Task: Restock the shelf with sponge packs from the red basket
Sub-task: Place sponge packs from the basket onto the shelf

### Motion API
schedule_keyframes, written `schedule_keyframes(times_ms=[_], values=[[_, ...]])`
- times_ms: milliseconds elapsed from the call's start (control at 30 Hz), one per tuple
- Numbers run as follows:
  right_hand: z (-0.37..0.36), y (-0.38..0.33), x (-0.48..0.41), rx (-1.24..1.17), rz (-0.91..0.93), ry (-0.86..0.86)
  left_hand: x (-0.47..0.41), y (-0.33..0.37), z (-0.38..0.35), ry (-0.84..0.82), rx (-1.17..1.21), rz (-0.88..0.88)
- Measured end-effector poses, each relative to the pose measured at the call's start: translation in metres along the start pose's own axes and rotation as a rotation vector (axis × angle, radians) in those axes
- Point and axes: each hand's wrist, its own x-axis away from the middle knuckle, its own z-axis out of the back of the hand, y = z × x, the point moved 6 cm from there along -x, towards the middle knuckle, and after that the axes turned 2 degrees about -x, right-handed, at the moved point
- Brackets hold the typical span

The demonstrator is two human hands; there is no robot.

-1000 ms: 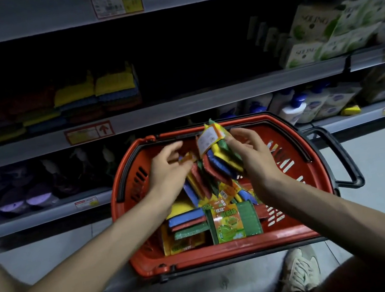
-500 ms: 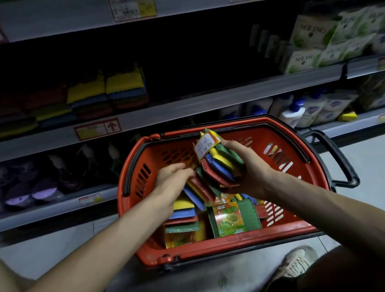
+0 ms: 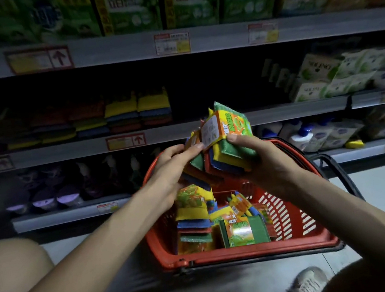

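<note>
A bundle of sponge packs (image 3: 229, 137), in green, yellow, blue and red with orange labels, is held above the red basket (image 3: 248, 250). My left hand (image 3: 173, 171) grips the bundle's left side, thumb on a white label. My right hand (image 3: 264, 157) grips its right side from below. More sponge packs (image 3: 240, 231) lie in the basket on the floor. On the middle shelf (image 3: 61, 151), stacked sponge packs (image 3: 138, 111) sit to the left of a dark empty gap.
Green boxes (image 3: 129, 7) fill the top shelf. White packets (image 3: 341, 74) stand at the right of the middle shelf. Bottles (image 3: 303, 135) and purple items (image 3: 43, 199) line the bottom shelf. My knees and a shoe (image 3: 306, 284) are at the floor edge.
Both hands have lifted the bundle of sponge packs up out of the basket toward the shelf. The view has tilted upward, showing the top shelf.
</note>
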Motion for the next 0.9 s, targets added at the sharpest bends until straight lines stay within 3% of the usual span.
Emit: schedule_keyframes(times_ms=[267, 633, 800, 900], values=[[0.024, -0.002, 0.002, 0.03, 0.058, -0.103, -0.013, -0.008, -0.007, -0.011, 0.001, 0.008], [0.063, -0.042, -0.024, 0.131, 0.068, -0.031, -0.027, 0.019, -0.011, -0.024, 0.131, -0.009], [0.076, -0.05, -0.043, 0.217, 0.007, 0.139, -0.036, 0.034, -0.009, -0.016, 0.15, -0.032], [0.084, -0.051, -0.054, 0.3, 0.042, 0.102, -0.037, 0.041, -0.009, -0.031, 0.15, -0.01]])
